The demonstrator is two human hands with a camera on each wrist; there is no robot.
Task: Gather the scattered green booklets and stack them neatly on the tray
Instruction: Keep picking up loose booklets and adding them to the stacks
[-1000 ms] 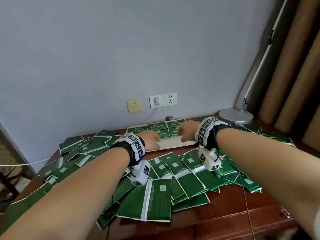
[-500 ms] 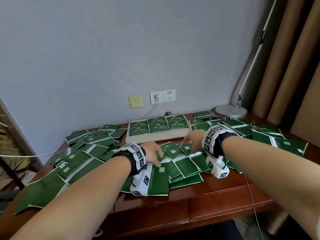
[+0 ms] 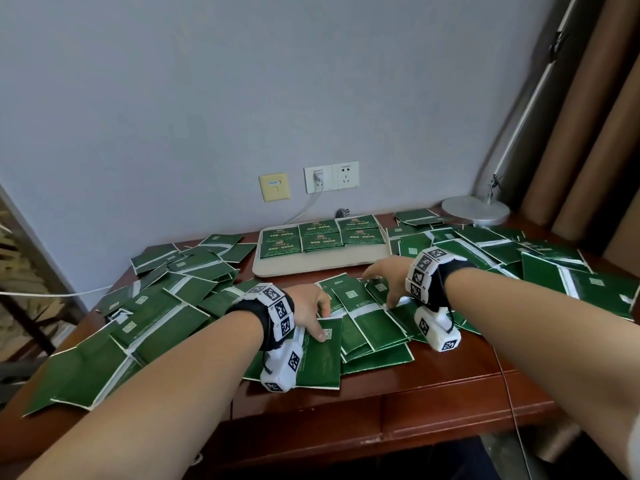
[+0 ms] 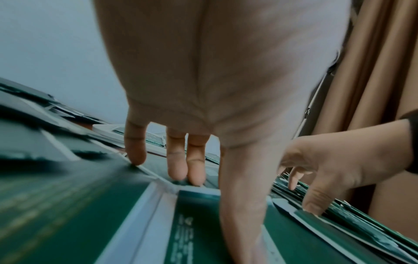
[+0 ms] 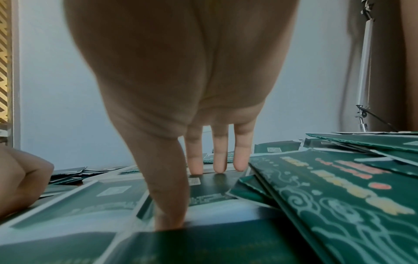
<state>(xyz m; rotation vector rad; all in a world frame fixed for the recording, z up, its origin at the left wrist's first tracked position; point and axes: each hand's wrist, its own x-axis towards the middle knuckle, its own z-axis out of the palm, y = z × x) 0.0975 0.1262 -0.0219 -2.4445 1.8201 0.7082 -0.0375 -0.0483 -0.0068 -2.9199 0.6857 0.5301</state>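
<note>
Both the left hand [image 3: 308, 308] and right hand [image 3: 388, 277] press flat, fingers extended, on the green booklets [image 3: 367, 317] heaped at six o'clock from the tray [image 3: 322, 263]; thin, light, likely slippery, best pinched at an edge.

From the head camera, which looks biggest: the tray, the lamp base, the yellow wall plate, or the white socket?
1. Tray, clearly largest.
2. Lamp base.
3. White socket.
4. Yellow wall plate, smallest.
The sockets sit farther back on the wall, so they may be shrunk by distance.
</note>
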